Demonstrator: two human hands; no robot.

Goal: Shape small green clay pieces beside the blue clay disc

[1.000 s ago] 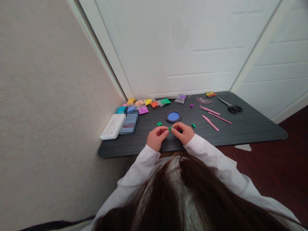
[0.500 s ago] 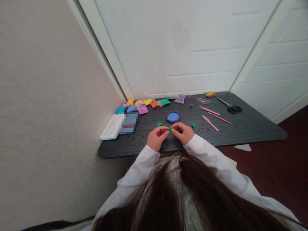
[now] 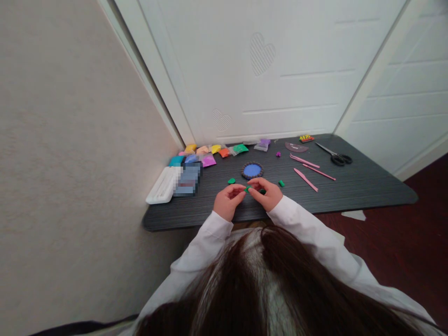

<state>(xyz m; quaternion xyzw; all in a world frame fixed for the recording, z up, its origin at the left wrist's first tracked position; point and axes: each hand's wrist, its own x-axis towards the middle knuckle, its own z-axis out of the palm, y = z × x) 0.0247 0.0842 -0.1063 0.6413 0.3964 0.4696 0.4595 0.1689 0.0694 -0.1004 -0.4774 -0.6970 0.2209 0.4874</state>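
Note:
Between the fingertips of both hands is a small piece of green modelling clay (image 3: 248, 189). My left hand (image 3: 226, 200) pinches it from the left, and my right hand (image 3: 268, 194) pinches it from the right; the fingers partly cover it. Just beyond my hands lies a blue clay disc (image 3: 252, 171) edged with a ring of dark brown balls. A flat green clay leaf shape (image 3: 231, 181) rests past my left hand. To the right of my right hand sits a short green clay roll (image 3: 281, 183). Another green bit shows partly under my right hand.
Packets of coloured clay (image 3: 209, 160) line the back left of the dark table (image 3: 196, 212), near a white tray (image 3: 164, 185) and a blurred blue packet (image 3: 188, 179). Pink modelling tools (image 3: 306, 179), black-handled scissors (image 3: 338, 158) and a purple clay bit (image 3: 278, 154) lie on the right.
The green clay between my fingertips has shifted very slightly. Both hands stay in nearly the same place, and nothing else has moved.

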